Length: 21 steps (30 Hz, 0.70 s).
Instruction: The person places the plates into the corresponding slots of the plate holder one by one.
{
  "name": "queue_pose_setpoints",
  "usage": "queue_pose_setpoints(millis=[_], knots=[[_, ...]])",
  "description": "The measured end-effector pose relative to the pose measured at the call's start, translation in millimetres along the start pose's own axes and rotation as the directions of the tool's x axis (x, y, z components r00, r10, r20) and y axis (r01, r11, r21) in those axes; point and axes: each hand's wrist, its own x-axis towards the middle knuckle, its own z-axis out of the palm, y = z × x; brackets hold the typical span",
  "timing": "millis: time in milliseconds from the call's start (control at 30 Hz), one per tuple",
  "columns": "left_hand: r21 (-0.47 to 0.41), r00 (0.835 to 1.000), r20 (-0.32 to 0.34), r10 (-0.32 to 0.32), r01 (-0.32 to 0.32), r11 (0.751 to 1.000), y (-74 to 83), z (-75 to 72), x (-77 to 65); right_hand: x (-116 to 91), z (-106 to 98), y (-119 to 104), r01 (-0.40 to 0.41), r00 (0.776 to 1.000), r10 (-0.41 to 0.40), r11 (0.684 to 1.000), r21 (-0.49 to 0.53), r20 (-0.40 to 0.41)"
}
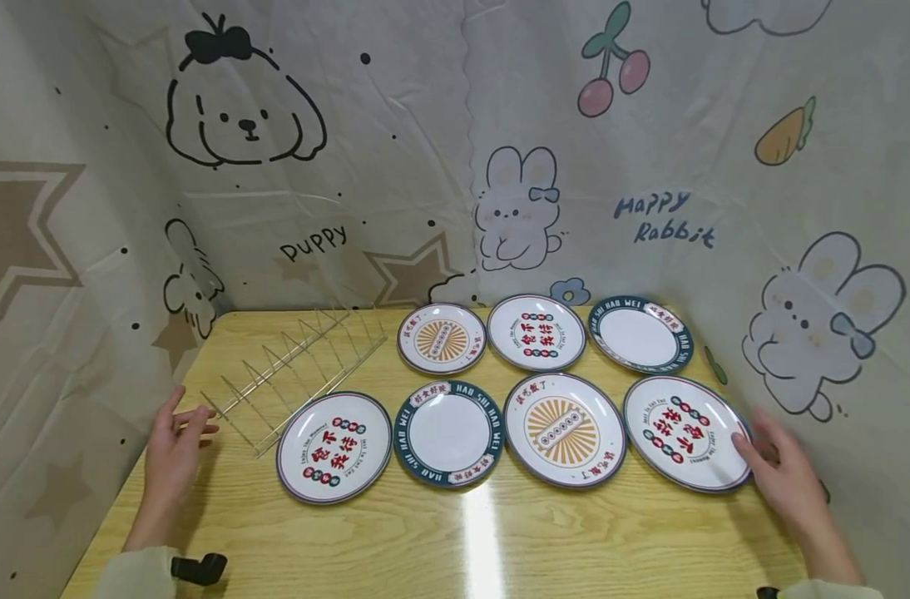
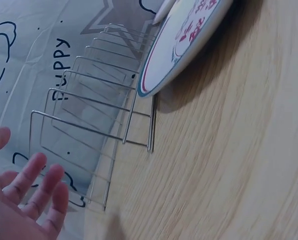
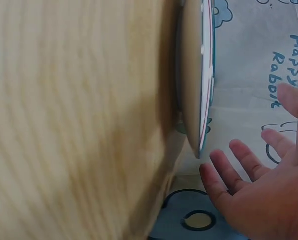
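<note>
My left hand (image 1: 174, 453) hovers beside the near end of a wire plate rack (image 1: 275, 371), holding nothing. In the left wrist view its spread fingers (image 2: 48, 187) are close to the rack's end wires. At the right, my right hand (image 1: 788, 474) is at the edge of a white plate with red characters (image 1: 687, 434), its thumb overlapping the rim in the head view. The right wrist view has this plate edge-on, the loosely spread fingers (image 3: 241, 162) close by its rim. A similar plate (image 1: 335, 449) lies right of the rack, its left edge near the rack's rail.
Between those plates lie a teal-rimmed plate (image 1: 449, 434) and a sunburst plate (image 1: 565, 430). Behind them are a smaller sunburst plate (image 1: 442, 338), a red-character plate (image 1: 537, 333) and another teal-rimmed plate (image 1: 640, 333). A printed cloth (image 1: 410, 166) encloses the wooden table (image 1: 395, 541).
</note>
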Motion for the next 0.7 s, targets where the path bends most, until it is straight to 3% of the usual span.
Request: queue_pose_setpoints(millis=[333,467,700], knots=[[-0.14,1.0,-0.011,-0.027,0.025,0.99,2.3,9.5,3.1,1.1,6.2,12.3,-0.064,0.998,0.064,0.998,-0.024,0.013],[-0.104,0.999,-0.01,-0.032,0.031,0.994,2.4,13.3,3.5,1.1,9.2,16.3,-0.071,0.997,0.07,0.997,0.025,0.03],[-0.055,0.998,-0.019,-0.052,0.051,0.997,1.0,19.6,4.6,3.9,14.0,18.3,-0.151,0.988,0.151,0.988,0.004,0.027]])
